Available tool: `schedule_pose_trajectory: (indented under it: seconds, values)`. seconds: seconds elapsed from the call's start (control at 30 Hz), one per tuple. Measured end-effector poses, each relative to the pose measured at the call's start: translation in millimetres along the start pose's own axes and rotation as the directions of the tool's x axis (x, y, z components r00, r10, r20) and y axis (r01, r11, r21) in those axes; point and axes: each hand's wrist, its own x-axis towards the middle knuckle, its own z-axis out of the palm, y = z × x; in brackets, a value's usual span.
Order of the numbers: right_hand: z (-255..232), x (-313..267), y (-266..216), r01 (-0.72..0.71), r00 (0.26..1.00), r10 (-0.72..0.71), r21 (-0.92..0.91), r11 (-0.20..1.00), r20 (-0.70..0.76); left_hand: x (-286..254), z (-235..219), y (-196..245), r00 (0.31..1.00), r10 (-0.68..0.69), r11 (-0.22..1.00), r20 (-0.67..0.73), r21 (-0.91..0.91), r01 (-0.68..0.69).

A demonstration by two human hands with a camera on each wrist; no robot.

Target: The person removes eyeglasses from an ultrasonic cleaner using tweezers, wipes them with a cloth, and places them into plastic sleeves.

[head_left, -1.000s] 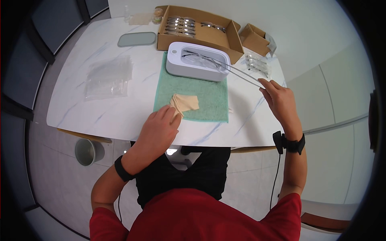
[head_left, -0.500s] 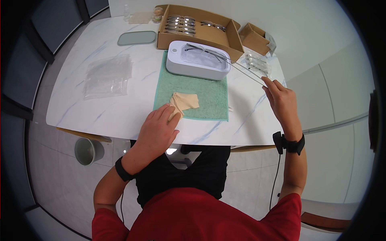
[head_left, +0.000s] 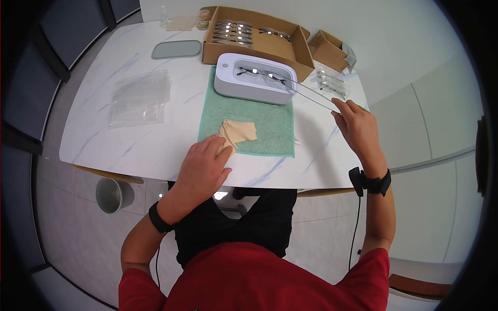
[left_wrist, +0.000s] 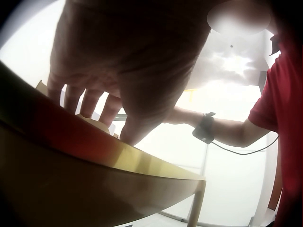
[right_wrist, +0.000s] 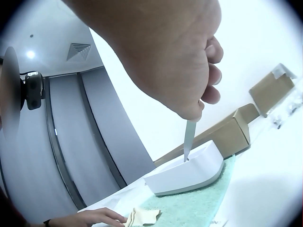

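My right hand [head_left: 358, 127] pinches long metal tweezers [right_wrist: 189, 135] between thumb and fingers. The tweezers slant down to the left over a white tub-shaped cleaner [head_left: 249, 91]. At their far end a pair of dark-framed glasses [head_left: 255, 71] lies within the cleaner's basin, with the tips overlapping its right side in the head view. Near the table's front edge, my left hand [head_left: 203, 163] rests with extended fingers on a cream cloth [head_left: 242, 131]. The cloth lies folded on a green towel [head_left: 275, 124], which also runs under the cleaner.
Behind the cleaner stands a cardboard tray [head_left: 306, 50] with several glasses inside. A small carton [head_left: 328, 50] and bagged glasses [head_left: 332, 83] are to its right. Clear plastic bags [head_left: 139, 101] and a grey tray [head_left: 177, 50] lie left. A bin [head_left: 110, 196] stands on the floor.
The glasses rose in the basin, then came down, now turned with their lenses differently angled. My right hand shifted slightly left and toward me since half a second ago. The left hand stayed on the cloth.
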Motion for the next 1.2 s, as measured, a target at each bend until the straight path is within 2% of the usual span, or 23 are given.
schedule_pose_trajectory:
  seconds: [0.37,0.47,0.67,0.97,1.07,1.13,1.2]
  values:
    - [11.2,11.1,-0.9,0.030,1.000,-0.029,0.025,0.999,-0.004,-1.6,3.6,-3.0,1.000,0.007,1.000,-0.016,-0.012,-0.008]
    - [11.4,13.0,0.9,0.014,0.998,-0.017,0.045,0.999,0.065,-1.3,2.5,-3.0,1.000,0.006,1.000,-0.022,-0.027,-0.007]
    - [6.5,-0.8,-2.9,0.017,1.000,-0.016,0.097,0.995,-0.008,-2.1,2.5,-3.9,0.999,0.002,0.999,-0.047,-0.046,-0.005]
    - [7.2,-16.6,-9.9,-0.104,0.992,0.116,0.216,0.971,-0.042,-3.5,5.7,-4.3,0.998,0.001,1.000,-0.058,-0.030,-0.003]
    - [16.9,-21.8,-11.2,-0.147,0.982,0.174,0.301,0.942,-0.067,-4.9,6.7,-4.3,0.998,-0.001,0.999,-0.062,-0.034,-0.001]
    - [21.7,-23.6,-10.4,-0.195,0.969,0.241,0.424,0.884,-0.058,-4.0,4.5,-3.1,0.998,-0.005,0.999,-0.059,-0.038,0.003]
    - [26.1,-25.5,-11.0,-0.204,0.964,0.258,0.450,0.869,-0.059,-4.2,4.7,-3.3,0.998,-0.004,0.999,-0.058,-0.040,0.002]
